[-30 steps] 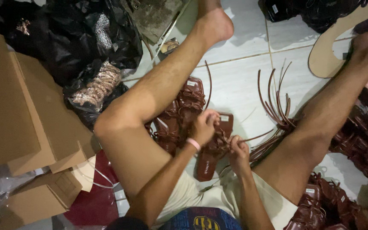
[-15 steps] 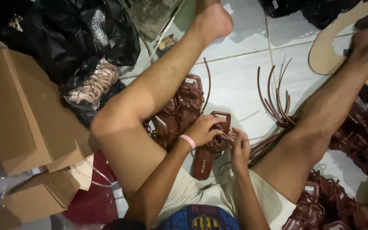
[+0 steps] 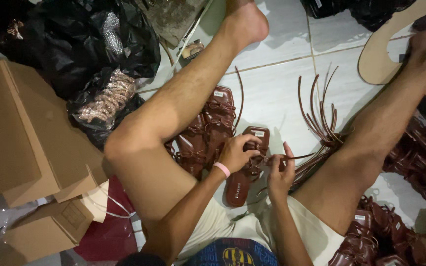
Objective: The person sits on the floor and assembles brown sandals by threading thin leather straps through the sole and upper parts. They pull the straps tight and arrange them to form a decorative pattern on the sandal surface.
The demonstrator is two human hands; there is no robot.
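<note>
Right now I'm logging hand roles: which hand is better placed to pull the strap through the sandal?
Probably the right hand: it pinches the thin brown strap beside the sandal, with slack running outward. The left hand rests on the sandal, steadying it.

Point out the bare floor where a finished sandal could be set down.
Bare tile lies between the sandal pile and the loose straps, up toward the left foot. A smaller patch sits outside the right knee. Crowded: around both hands, left hand and right hand, on the sandal.
</note>
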